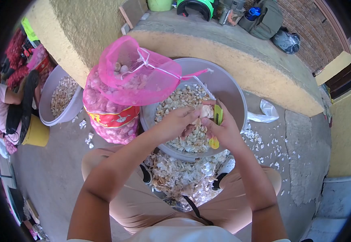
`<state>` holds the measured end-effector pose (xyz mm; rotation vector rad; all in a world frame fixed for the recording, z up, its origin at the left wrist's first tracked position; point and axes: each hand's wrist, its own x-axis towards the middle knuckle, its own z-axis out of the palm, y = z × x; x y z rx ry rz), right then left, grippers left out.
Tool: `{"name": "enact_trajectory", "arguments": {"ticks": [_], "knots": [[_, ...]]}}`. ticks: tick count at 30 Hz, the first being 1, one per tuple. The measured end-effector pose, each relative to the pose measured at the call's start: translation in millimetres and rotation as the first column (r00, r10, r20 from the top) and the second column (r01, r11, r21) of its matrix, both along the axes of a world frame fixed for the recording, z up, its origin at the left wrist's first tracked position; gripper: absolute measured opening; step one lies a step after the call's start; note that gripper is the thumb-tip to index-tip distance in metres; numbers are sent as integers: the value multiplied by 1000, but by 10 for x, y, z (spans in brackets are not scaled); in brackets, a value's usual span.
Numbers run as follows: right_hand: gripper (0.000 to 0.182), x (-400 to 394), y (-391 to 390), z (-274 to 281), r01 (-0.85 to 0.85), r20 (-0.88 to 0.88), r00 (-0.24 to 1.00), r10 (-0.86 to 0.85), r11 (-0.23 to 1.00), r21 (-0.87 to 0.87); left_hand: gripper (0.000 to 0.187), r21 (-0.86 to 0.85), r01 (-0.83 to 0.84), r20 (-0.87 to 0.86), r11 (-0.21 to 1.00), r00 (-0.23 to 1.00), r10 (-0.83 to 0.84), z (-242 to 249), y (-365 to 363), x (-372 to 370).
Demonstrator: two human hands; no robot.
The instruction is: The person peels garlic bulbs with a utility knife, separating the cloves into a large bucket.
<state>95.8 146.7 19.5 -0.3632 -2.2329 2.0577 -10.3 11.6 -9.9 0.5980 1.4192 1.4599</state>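
Observation:
Over the large grey basin (240, 94) both of my hands meet at a garlic bulb (207, 111). My left hand (179, 123) is closed, its thumb and fingertips pinching the bulb's left side. My right hand (226, 128) wraps round a yellow-green tool that looks like a cutter knife (218, 114), and its thumb presses near the bulb. The tool's blade cannot be made out. Loose garlic cloves (187, 143) cover the basin's bottom below. At the basin's left stands a pink mesh sack (111, 101) of garlic bulbs, its loose top hanging over the rim with a white string.
Garlic skins (183, 173) lie heaped between my feet and scattered on the floor to the right. At left, a person (12, 99) sits by a yellow bucket (37, 133) and another basin of cloves (68, 117). A raised ledge (223, 44) runs behind, holding a backpack (264, 20).

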Motion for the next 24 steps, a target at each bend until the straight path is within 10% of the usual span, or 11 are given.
{"name": "enact_trajectory", "arguments": {"ticks": [3, 6, 15, 24], "knots": [[41, -19, -36, 53, 123, 45, 991, -125, 991, 50, 28, -40, -111, -198, 993, 975, 101, -9, 19, 24], [42, -35, -24, 3, 137, 52, 989, -140, 989, 59, 25, 148, -68, -844, 987, 512, 162, 8, 4, 11], [29, -59, -143, -152, 203, -26, 978, -206, 976, -76, 30, -43, -143, -658, 989, 749, 79, 91, -5, 151], [27, -99, -198, 23, 238, 134, 971, -200, 884, -403, 31, 173, -118, -547, 978, 814, 195, 134, 20, 160]]}}
